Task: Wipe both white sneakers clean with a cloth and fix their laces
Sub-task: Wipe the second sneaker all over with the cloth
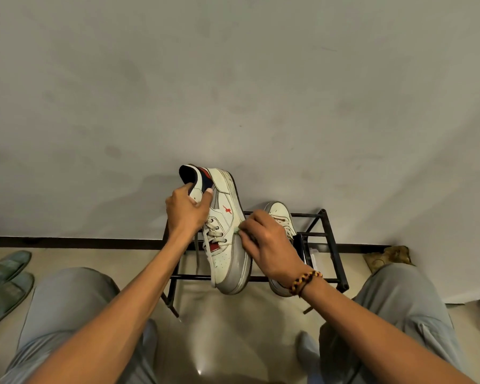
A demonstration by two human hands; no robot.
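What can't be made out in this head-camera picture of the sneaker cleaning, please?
- Cloth: only a pale green tip shows; the right hand covers the rest.
- Second sneaker on the rack: its middle is hidden behind that hand and wrist.
- Held sneaker: its inner side faces away, and the left hand covers part of the collar.
- Slippers: cut off by the left edge.

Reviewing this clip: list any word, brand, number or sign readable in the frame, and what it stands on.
No readable text.
Held sneaker: a red logo mark on its side, a figure, not letters.
Second sneaker on the black rack: no marking visible.
White item inside the rack: too blurred to tell.
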